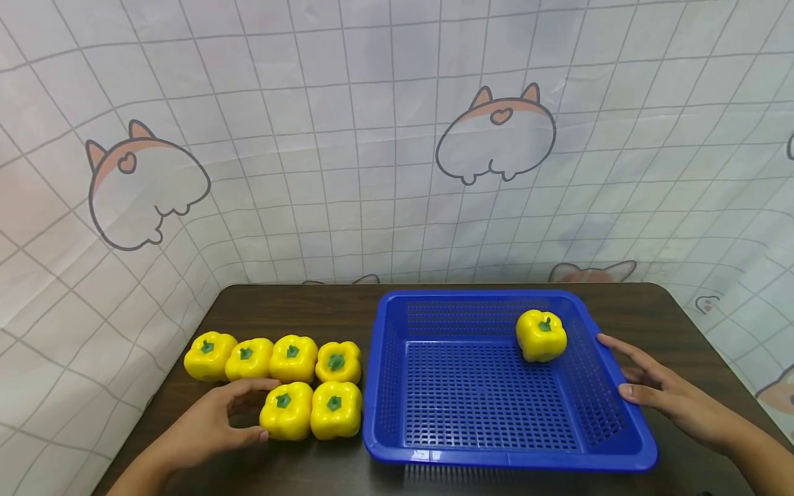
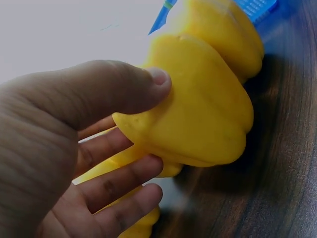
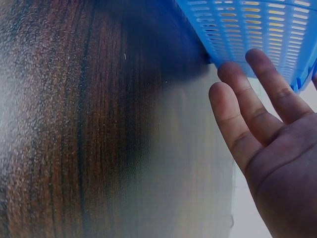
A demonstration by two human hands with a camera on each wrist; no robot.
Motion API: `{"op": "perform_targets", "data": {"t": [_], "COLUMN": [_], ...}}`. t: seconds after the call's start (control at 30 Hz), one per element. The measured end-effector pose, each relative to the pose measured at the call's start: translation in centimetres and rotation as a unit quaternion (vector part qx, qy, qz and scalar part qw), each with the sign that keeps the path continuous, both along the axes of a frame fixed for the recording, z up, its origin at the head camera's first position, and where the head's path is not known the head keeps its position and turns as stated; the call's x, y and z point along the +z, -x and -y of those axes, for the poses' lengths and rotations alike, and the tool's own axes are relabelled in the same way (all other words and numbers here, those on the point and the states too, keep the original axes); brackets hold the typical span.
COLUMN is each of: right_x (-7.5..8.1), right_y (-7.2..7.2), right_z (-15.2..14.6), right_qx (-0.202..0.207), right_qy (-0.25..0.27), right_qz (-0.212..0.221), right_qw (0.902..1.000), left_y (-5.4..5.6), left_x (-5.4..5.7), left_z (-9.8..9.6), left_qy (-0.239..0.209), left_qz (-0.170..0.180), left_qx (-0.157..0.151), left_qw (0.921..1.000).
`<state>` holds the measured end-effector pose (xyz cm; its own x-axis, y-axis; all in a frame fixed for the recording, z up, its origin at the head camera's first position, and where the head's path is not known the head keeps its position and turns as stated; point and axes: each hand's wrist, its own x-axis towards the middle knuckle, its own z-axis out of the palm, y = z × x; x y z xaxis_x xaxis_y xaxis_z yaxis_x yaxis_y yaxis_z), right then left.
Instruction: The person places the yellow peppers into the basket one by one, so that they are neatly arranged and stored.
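Two yellow bell peppers stand side by side in the front row on the table. My left hand (image 1: 207, 420) is at the left one (image 1: 286, 411), its thumb at the near side and index finger behind; in the left wrist view the other fingers extend loosely beside this pepper (image 2: 198, 104). The second front pepper (image 1: 336, 410) stands to its right. At the right rim of a blue plastic basket (image 1: 496, 457), my right hand (image 1: 676, 399) has its thumb and index fingertip against the edge. Inside the basket, another yellow bell pepper (image 1: 541, 335) sits toward the back right.
Behind the front pair, several more yellow bell peppers, among them the leftmost one (image 1: 209, 356), form a row. The basket's left wall is close beside the peppers. A dark wood-grain table (image 1: 298, 306) carries everything, with a white grid-patterned curtain (image 1: 347, 172) behind.
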<state>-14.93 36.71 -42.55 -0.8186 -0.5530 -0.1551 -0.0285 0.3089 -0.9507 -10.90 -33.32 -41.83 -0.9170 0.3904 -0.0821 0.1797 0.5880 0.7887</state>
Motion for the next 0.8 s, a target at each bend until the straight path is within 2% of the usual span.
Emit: {"op": "perform_targets", "data": {"t": [0.27,0.5,0.63,0.8], "right_x": [-0.2,-0.3,-0.2,-0.2], "right_y": [0.1,0.1,0.1,0.1], "right_z": [-0.2,-0.2,-0.2,-0.1], "right_qx": [0.006,0.008,0.004,0.004], "right_qy": [0.011,0.019,0.015,0.008], "right_qz": [0.004,0.004,0.011,0.016], "right_qw": [0.9999,0.9998,0.9998,0.9998], "left_y": [-0.3,-0.5,-0.4,-0.1], "left_x": [0.6,2.6,3.7,4.4], "left_z": [0.3,0.2,-0.1,-0.4], "left_qy": [-0.014,-0.016,-0.038,-0.069], "left_qz": [-0.017,-0.053,-0.071,-0.093], "left_qx": [0.001,0.025,0.026,0.021], "left_qw": [0.9998,0.9981,0.9964,0.9930]}}
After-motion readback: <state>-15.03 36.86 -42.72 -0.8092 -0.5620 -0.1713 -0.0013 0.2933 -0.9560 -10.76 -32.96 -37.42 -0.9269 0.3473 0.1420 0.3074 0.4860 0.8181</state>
